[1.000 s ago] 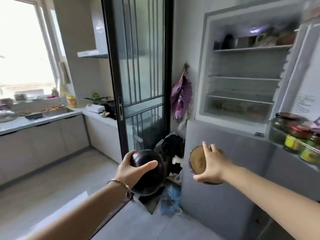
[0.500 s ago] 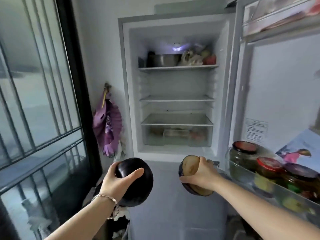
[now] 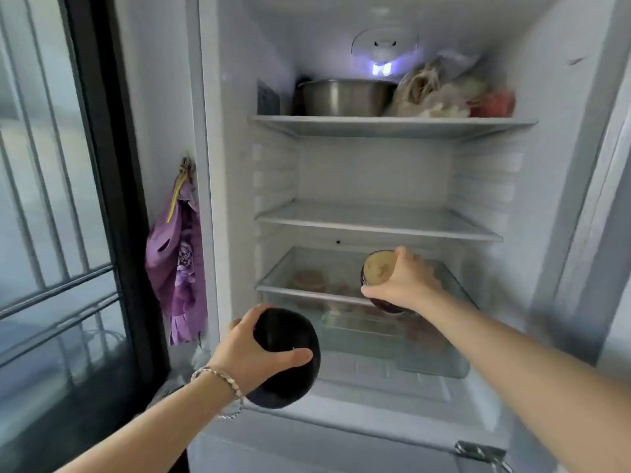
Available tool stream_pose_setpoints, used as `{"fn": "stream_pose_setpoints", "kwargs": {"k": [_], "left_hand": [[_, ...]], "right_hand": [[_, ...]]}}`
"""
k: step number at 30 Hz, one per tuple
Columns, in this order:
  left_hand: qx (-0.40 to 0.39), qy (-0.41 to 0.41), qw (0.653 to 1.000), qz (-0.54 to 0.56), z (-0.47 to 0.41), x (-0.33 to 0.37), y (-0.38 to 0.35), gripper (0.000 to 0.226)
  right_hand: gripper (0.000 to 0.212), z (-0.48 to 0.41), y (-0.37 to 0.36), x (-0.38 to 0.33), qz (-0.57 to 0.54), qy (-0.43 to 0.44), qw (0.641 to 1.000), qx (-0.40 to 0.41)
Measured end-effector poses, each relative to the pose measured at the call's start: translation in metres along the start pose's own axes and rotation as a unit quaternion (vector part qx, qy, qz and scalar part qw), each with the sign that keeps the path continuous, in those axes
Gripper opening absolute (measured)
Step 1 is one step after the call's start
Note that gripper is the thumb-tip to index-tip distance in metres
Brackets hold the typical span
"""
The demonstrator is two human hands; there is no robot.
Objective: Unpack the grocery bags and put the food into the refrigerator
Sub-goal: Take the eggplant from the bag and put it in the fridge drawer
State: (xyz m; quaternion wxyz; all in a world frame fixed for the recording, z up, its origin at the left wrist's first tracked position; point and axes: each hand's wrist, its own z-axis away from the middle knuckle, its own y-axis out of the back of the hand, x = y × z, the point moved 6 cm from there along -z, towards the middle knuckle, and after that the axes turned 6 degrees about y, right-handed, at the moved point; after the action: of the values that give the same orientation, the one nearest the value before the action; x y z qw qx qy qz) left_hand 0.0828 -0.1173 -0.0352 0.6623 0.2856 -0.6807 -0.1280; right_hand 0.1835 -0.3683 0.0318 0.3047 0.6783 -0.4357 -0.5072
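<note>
— Three shelves show in the open refrigerator (image 3: pixel 563 165); a steel pot (image 3: pixel 345 97) sits on the top one.
— And the food?
— Left hand (image 3: pixel 252 353) curls round the whole dark eggplant (image 3: pixel 290 339), out front by the fridge's bottom edge. Right hand (image 3: pixel 406 285) grips the cut eggplant half (image 3: pixel 377 271) just over the lowest glass shelf (image 3: pixel 307 291), pale face toward us.

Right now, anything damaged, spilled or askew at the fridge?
Only the eggplant half in the right hand: cut face bare, with brownish patches. The dark eggplant in the left hand looks intact. Nothing spilled.
</note>
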Motion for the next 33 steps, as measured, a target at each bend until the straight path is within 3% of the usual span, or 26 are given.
{"fn": "stream_pose_setpoints", "kwargs": {"k": [4, 8, 11, 16, 18, 22, 24, 26, 28, 29, 31, 32, 33], "left_hand": [[-0.021, 0.011, 1.000, -0.009, -0.042, -0.009, -0.014, 0.102], [-0.026, 0.002, 0.998, -0.064, -0.066, -0.014, -0.019, 0.088], [-0.046, -0.002, 0.996, -0.076, -0.078, -0.017, -0.022, 0.097], [-0.086, -0.018, 0.995, -0.052, -0.093, -0.025, -0.029, 0.110], [-0.097, -0.028, 0.994, -0.044, -0.098, -0.030, -0.032, 0.109], [-0.117, -0.042, 0.992, -0.022, -0.101, -0.034, -0.038, 0.113], [-0.121, -0.049, 0.991, -0.012, -0.100, -0.033, -0.040, 0.111], [-0.120, -0.051, 0.991, 0.001, -0.098, -0.033, -0.038, 0.108], [-0.114, -0.043, 0.992, 0.011, -0.098, -0.037, -0.035, 0.110], [-0.109, -0.039, 0.993, 0.013, -0.098, -0.038, -0.033, 0.108], [-0.098, -0.030, 0.994, 0.024, -0.097, -0.039, -0.029, 0.101], [-0.096, -0.026, 0.995, 0.033, -0.096, -0.039, -0.028, 0.100], [-0.094, -0.021, 0.995, 0.041, -0.095, -0.039, -0.026, 0.100]], "right_hand": [[0.108, -0.047, -0.023, 0.007, 0.041, 0.006, 0.999, -0.022], [0.096, -0.069, -0.026, 0.008, 0.031, 0.023, 0.999, 0.020], [0.084, -0.072, -0.023, 0.003, 0.020, 0.039, 0.998, 0.053], [0.062, -0.055, -0.023, -0.007, 0.162, 0.111, 0.970, 0.147], [0.060, -0.047, -0.030, -0.003, 0.155, 0.112, 0.972, 0.136], [0.068, -0.042, -0.043, 0.007, 0.203, 0.118, 0.971, 0.041], [0.071, -0.041, -0.040, 0.006, 0.210, 0.117, 0.970, 0.040], [0.067, -0.029, -0.030, -0.006, 0.191, 0.168, 0.958, 0.130], [0.043, 0.000, -0.018, -0.014, 0.055, 0.222, 0.930, 0.290], [0.031, 0.013, -0.023, -0.010, -0.044, 0.197, 0.929, 0.310], [0.025, 0.025, -0.063, 0.006, -0.255, 0.007, 0.945, 0.207], [0.020, 0.029, -0.096, 0.018, -0.360, -0.131, 0.916, 0.116], [0.016, 0.035, -0.127, 0.027, -0.443, -0.252, 0.859, 0.042]]}}
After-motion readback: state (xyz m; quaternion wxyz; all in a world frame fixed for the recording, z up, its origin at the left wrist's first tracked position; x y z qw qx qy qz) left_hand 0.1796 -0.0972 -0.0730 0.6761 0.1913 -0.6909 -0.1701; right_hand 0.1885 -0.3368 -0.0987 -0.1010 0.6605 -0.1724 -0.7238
